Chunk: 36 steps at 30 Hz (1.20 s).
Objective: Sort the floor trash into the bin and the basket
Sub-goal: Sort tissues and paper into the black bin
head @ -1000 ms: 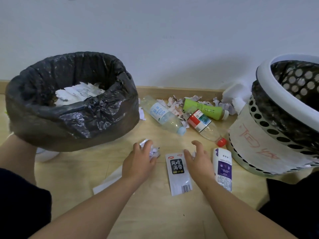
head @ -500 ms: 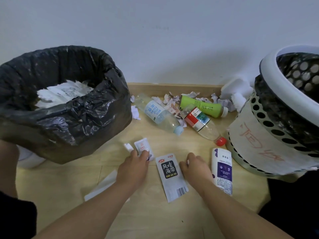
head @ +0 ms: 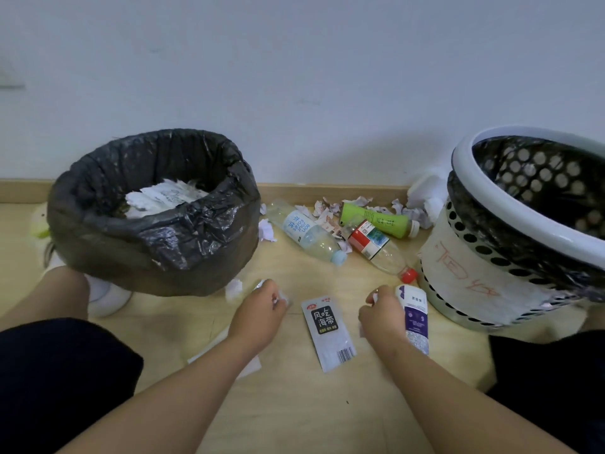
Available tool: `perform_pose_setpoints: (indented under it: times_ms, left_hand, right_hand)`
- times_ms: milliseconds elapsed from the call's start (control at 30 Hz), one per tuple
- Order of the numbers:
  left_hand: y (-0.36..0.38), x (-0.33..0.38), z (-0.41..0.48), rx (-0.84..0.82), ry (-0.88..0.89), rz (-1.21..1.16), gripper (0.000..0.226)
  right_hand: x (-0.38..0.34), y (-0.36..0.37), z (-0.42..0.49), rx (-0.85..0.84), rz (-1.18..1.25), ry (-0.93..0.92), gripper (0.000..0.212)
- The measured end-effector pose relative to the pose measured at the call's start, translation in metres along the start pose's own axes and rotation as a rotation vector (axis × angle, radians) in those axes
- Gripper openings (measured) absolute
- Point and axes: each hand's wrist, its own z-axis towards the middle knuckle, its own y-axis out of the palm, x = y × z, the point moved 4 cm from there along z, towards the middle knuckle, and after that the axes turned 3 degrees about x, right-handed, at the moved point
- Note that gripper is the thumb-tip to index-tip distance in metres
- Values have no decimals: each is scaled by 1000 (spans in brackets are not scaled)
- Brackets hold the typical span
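A bin lined with a black bag (head: 196, 231) stands at the left with white paper inside. At the right is a white perforated basket (head: 465, 257) with a black liner. My left hand (head: 258, 312) grips a small white wrapper on the wooden floor. My right hand (head: 381, 314) is curled around a small scrap of paper, next to a white and purple pouch (head: 415, 314). Between the hands lies a white snack packet with a black label (head: 327, 332).
Three plastic bottles, one with a blue cap (head: 307, 234), one with a red cap (head: 376, 247) and a green one (head: 376, 219), lie by the wall among crumpled paper scraps (head: 266, 231). A flat white paper (head: 209, 348) lies under my left forearm. My knees flank the scene.
Both hands have closed, the left over the small wrapper and the right over a scrap. The view has tilted up and pulled back, showing more wall.
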Motion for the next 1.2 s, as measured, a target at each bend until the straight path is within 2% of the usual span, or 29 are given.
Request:
perform_pose_setpoints:
  times_ms: [100,233,333,433,500,667,800,967,1100,1200]
  left_hand:
    - [-19,13,-12,40,16,-3,12]
    - [-52,29,-27,83,29,-16,23]
    - [-83,39,-37,141,25,-48,18]
    - [-114,45,-48,195,-19,-159,21]
    - [-136,51,-52,216,-38,-203,22]
    - [-190,58,-47,295,6,-86,21]
    - [-209,49,-32,285,-49,-131,20]
    - [-220,20,2,438,-170,-347,21]
    - [-245,11,38,568,-247,-388,22]
    - [-251,5,61,551,-377,-783,26]
  right_hand:
    - [-21,-4,-12,-7,26,-6,23]
    - [-55,-7,-33,-114,7,-87,36]
    - [-82,-16,-63,-206,197,-95,31]
    - [-107,-24,-87,-228,243,-194,27]
    - [-123,-27,-98,-208,217,-257,24]
    - [-165,-20,-110,-174,178,-411,48]
    - [-189,1,-118,-182,-114,-575,49]
    - [-223,28,-114,-214,-116,-573,41]
    - [-263,45,-97,-223,78,-501,34]
    - [-286,62,-78,-244,306,-341,30]
